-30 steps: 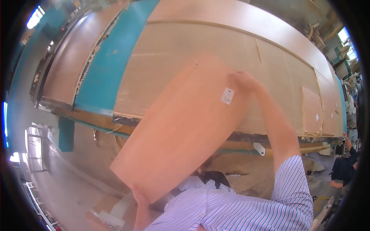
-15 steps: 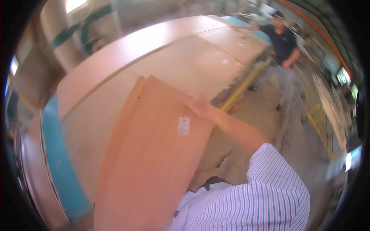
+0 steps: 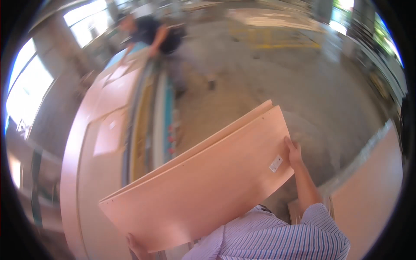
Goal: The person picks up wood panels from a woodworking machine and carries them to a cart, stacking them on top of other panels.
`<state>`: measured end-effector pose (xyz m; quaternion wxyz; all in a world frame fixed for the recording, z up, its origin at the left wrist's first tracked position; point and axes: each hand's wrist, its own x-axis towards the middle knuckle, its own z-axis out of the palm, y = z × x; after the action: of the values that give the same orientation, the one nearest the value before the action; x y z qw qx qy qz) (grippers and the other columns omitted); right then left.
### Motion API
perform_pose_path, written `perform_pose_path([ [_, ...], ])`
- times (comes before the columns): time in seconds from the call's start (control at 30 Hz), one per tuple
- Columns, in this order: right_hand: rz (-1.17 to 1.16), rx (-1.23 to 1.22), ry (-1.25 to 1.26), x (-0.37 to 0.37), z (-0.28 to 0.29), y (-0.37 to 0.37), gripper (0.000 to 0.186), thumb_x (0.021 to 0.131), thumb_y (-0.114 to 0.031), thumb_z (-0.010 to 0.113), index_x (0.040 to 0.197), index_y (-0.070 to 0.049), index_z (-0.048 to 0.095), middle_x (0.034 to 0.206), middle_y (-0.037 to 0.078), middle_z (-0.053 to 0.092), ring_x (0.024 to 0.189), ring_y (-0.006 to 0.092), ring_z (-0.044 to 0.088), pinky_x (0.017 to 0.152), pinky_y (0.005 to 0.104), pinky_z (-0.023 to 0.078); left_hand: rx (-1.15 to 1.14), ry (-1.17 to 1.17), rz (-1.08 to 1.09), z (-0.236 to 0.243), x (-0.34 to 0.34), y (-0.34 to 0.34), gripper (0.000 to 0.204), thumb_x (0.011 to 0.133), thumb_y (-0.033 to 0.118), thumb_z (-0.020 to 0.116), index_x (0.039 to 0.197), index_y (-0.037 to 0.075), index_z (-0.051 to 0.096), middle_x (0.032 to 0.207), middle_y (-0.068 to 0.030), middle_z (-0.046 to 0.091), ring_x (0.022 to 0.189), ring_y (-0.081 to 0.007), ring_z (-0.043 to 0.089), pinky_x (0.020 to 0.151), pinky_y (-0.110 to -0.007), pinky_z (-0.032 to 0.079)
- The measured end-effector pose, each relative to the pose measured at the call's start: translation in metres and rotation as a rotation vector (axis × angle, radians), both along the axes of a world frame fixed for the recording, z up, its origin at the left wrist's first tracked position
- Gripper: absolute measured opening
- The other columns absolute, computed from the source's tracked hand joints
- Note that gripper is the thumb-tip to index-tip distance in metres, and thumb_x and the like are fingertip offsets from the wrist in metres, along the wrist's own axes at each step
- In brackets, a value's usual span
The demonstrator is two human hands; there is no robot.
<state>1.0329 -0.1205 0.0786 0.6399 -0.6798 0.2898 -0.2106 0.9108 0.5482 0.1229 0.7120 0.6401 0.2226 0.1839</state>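
Observation:
Held in front of me, tilted with its right end farther away, is a pair of long wood-coloured panels, one behind the other with a narrow gap along the top edge. The front panel carries a white label near its right end and small dark holes at the corners. My right hand grips the right end, thumb on the face. At the lower left corner, my left hand clasps the bottom edge; only part of it shows at the picture's lower rim.
To the left stands a long table with wood-coloured sheets, where a co-worker in dark clothes leans over the far end. On the right is a stack topped by a large panel. A yellow-framed rack with boards stands far off.
My view has swung right, away from the table. The panels have come off from over the table and turned crosswise before me. My left hand has come into view.

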Motion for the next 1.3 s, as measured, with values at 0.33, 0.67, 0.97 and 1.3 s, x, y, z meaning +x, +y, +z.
perform_pose_path([
  [0.33,-0.786,0.064,-0.144,-0.230,-0.021,-0.178,0.032,0.092,-0.035,0.057,0.073,-0.009,0.057,0.063,-0.005,0.048,0.059,0.0074,0.046,0.052,0.0231,0.035,0.063,0.014,-0.941,-0.006,0.374,-0.344,0.051,0.088,0.028,0.055,0.129,-0.001,0.048,0.123,-0.0093,0.057,0.112,-0.0206,0.053,0.098,-0.032,0.038],
  [0.67,-1.159,0.043,-0.129,-0.166,-0.007,-0.289,0.033,0.092,-0.037,0.055,0.086,-0.004,0.061,0.076,0.001,0.057,0.071,0.0112,0.054,0.065,0.0249,0.044,0.083,0.044,-1.236,-0.041,0.593,-0.677,0.043,0.089,0.028,0.057,0.121,0.000,0.054,0.102,-0.0029,0.060,0.088,-0.0104,0.055,0.076,-0.023,0.043],
  [0.97,-1.243,0.170,-0.202,-0.014,-0.017,-0.532,0.033,0.095,-0.035,0.052,0.091,-0.004,0.060,0.086,0.004,0.059,0.081,0.0134,0.056,0.074,0.0268,0.045,0.147,0.010,-1.261,-0.001,0.763,-0.954,0.038,0.089,0.025,0.056,0.118,0.000,0.055,0.094,0.0000,0.058,0.082,-0.0080,0.051,0.071,-0.024,0.042],
  [1.3,-0.954,0.101,-0.132,0.148,-0.015,-0.931,0.038,0.098,-0.037,0.047,0.079,-0.005,0.056,0.072,0.000,0.054,0.068,0.0104,0.051,0.064,0.0258,0.042,0.145,0.004,-1.113,0.036,0.839,-1.247,0.042,0.091,0.024,0.055,0.122,-0.003,0.052,0.106,-0.0055,0.060,0.095,-0.0135,0.055,0.085,-0.027,0.043],
])
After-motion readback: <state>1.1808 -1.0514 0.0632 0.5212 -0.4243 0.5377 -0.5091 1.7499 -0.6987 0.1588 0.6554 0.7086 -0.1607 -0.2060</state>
